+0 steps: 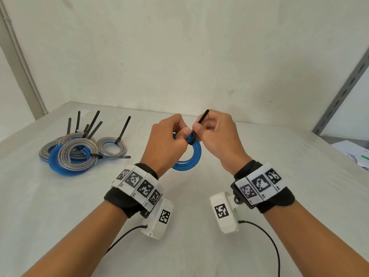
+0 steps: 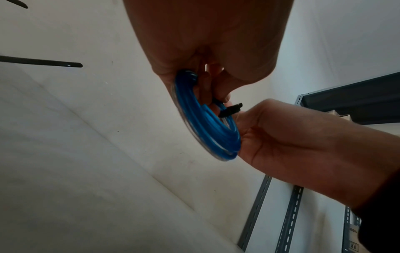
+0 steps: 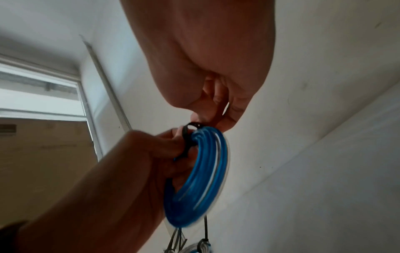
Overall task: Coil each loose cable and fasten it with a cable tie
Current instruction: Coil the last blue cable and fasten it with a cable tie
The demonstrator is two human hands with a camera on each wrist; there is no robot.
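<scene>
From the head view, the left hand (image 1: pixel 167 140) grips a blue coiled cable (image 1: pixel 189 156) above the table (image 1: pixel 199 246), while the right hand (image 1: pixel 217 134) pinches the black cable tie (image 1: pixel 202 116) looped round it; tied coils (image 1: pixel 77 150) lie left. The left wrist view shows the fingers curled round the coil's upper rim. The right wrist view shows the tie's loop at the top.
</scene>
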